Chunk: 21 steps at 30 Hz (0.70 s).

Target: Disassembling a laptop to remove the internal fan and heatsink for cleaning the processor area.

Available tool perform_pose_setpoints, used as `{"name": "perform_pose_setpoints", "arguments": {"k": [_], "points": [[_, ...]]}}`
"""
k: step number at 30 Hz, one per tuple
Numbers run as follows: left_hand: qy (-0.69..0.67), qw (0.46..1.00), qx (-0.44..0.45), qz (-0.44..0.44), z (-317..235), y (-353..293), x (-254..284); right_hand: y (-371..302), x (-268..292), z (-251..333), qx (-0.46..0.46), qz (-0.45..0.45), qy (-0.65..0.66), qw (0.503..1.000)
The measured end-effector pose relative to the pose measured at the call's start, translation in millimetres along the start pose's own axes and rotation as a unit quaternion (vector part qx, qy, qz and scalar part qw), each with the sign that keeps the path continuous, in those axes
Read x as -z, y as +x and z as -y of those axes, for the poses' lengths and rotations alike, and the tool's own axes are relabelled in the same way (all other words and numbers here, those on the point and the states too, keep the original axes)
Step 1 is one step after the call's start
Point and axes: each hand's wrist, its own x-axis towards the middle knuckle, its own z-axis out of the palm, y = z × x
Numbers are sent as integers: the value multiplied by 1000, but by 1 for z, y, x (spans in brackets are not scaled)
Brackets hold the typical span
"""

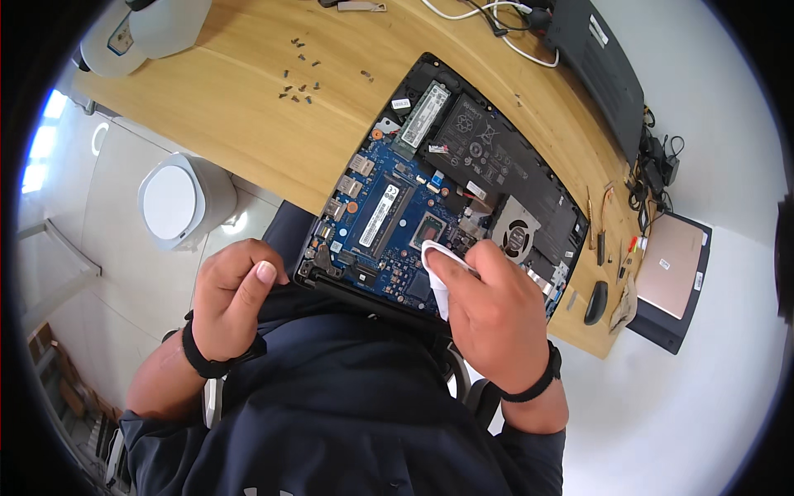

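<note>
On the wooden table [248, 99] in front of us, an opened laptop [447, 182] is lying bottom-up with its cover off, showing a blue circuit board [376, 227], a black battery [488, 145] and a round fan [517, 237]. We are pressing a small white cloth [440, 273] onto the board near its front edge, just beside the fan. Our right hand [496, 306] is grasping that cloth, its fingers [488, 256] bunched over the top of it. Our left hand [231, 293] is resting at the near left corner of the laptop, its fingers curled into a loose fist, the thumb lying on the laptop's edge; we cannot tell whether anything is inside it. We are wearing a black band on each wrist and a dark top.

Farther back on the table, loose screws [299, 78] are lying scattered, well apart from the laptop. A black computer mouse [595, 302] is sitting near the right edge, and a second closed laptop [600, 62] is lying at the far end beside white cables [496, 16]. A white round bin [178, 198] is standing on the floor to the left.
</note>
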Motion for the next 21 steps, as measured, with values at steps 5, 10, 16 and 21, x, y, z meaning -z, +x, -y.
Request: {"name": "perform_pose_setpoints", "arguments": {"k": [5,10,16,21], "points": [[-9,1000,23,5,16,7,1,7,-8,-4,-15,-31,-42,998],[-11,999,44,6,20,12,3,5,-2,-2,-6,3,-1,1000],[-24,998,44,24,28,14,-2,9,-3,-3,0,13,-5,1000],[-15,998,54,43,30,19,-3,8,-9,-5,-10,-1,2,1000]]}}
